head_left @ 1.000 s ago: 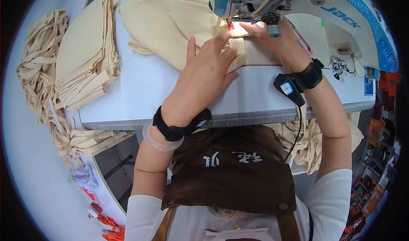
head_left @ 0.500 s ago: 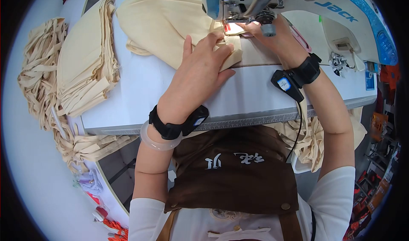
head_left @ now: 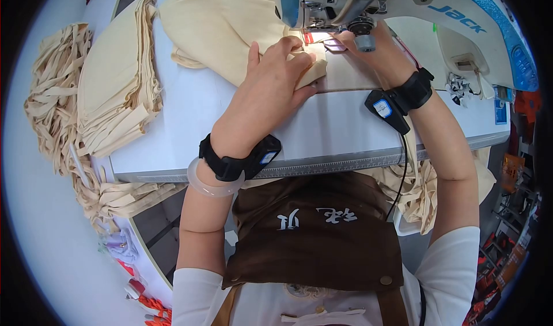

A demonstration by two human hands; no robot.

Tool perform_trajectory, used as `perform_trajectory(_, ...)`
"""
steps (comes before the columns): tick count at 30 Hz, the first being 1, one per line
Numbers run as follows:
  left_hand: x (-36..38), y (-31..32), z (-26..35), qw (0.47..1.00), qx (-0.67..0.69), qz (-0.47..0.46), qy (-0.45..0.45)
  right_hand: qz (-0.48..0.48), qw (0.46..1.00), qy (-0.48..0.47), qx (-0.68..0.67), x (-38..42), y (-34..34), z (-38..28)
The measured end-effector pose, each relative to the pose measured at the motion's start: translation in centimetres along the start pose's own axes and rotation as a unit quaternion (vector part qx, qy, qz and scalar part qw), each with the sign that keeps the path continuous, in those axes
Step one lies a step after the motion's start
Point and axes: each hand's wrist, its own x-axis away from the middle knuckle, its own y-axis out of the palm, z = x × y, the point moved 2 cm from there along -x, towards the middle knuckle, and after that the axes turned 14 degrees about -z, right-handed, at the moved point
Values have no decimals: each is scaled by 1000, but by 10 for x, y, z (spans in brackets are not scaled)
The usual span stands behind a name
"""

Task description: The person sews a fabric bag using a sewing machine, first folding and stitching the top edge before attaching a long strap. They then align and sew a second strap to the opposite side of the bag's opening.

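Note:
Cream fabric (head_left: 224, 29) lies folded beneath the head of a sewing machine (head_left: 328, 6), its near edge lit by the needle lamp. My left hand (head_left: 273, 72) is closed on a folded corner of it, fingers curled just left of the presser foot. On the other side of the needle is my right hand (head_left: 383, 52), its bent fingers partly hidden behind a machine knob (head_left: 364, 42). A small pinkish-purple piece (head_left: 335, 46) shows right at those fingertips; I cannot tell what they grip. Black wrist straps with small boxes are on both wrists.
A stack of cut cream panels (head_left: 118, 78) stands on the table at left, beside a heap of cream strips (head_left: 57, 95). Along the table's front edge runs a ruler strip (head_left: 340, 161). More cream cloth (head_left: 417, 193) hangs below at right. Black-and-white scraps (head_left: 459, 87) lie by the machine.
My right fingers have drawn back slightly to the right from the needle, uncovering more of the pinkish-purple piece. My left wrist has shifted a little left, its fingers still on the fabric corner.

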Motion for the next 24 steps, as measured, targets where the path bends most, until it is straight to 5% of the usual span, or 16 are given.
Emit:
perform_trajectory(4, -3, -1, -2, 1000, 5, 1, 5, 41, 999, -31, -4, -2, 4, 7)
perform_trajectory(11, -6, -2, -6, 1000, 15, 0, 8, 12, 992, 97, -85, -9, 8, 9)
perform_trajectory(18, -10, -1, -11, 1000, 10, -6, 5, 12, 992, 57, -115, -5, 29, 59)
perform_trajectory(24, -7, -3, -16, 997, 51, -5, 56, -19, 991, 132, -8, -7, -1, -6)
